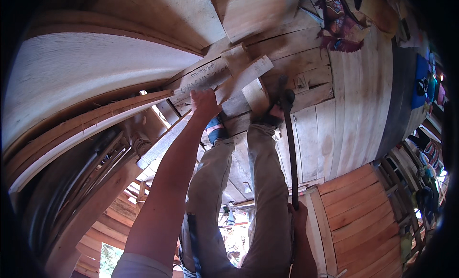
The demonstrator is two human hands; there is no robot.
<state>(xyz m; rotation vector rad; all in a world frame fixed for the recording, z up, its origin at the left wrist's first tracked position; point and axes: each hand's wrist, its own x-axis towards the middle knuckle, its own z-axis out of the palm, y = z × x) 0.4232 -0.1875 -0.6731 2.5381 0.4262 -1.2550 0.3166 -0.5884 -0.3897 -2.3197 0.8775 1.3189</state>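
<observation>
My left hand (pixel 204 104) reaches forward and grips a long pale wooden batten (pixel 248 72) that lies slanted across the plank floor (pixel 354 111). Down by my thigh, my right hand (pixel 299 217) is closed on the dark handle of a hammer (pixel 289 134). The hammer's head rests on the floor beside my right foot (pixel 272 118). My left foot, in a blue sandal (pixel 216 133), stands close to the batten. A short block of wood (pixel 255 97) lies between the batten and the hammer head. My grey trousers (pixel 267 192) fill the middle of the view.
A wide pale board (pixel 86 68) and stacked slats (pixel 86 130) lie at the left. A gap in the floor (pixel 234 230) shows ground far below. A patterned cloth (pixel 340 21) lies at the top, orange wall boards (pixel 358 216) at lower right, hanging clothes (pixel 423 82) at far right.
</observation>
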